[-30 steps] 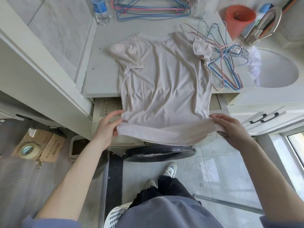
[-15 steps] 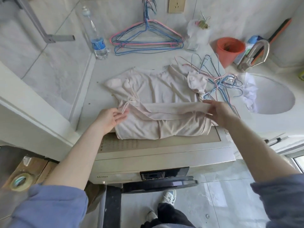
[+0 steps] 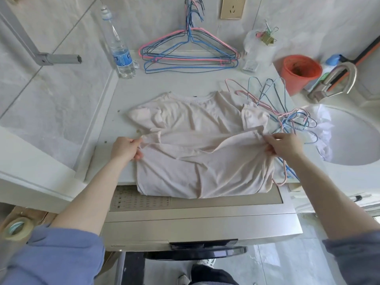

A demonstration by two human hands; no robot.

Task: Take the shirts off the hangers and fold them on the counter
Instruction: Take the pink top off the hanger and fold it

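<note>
Shirt hem (image 3: 197, 140) folded up, both grips (image 3: 126, 148) (image 3: 284, 146) pinching

The shirt (image 3: 197, 145) lies on the counter (image 3: 164, 83), hangers (image 3: 283, 112) right of it, bottle (image 3: 121, 52) behind-left.

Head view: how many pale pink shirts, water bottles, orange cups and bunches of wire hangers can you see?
Pale pink shirt: 1
Water bottle: 1
Orange cup: 1
Hanger bunches: 2
Total: 5
</note>
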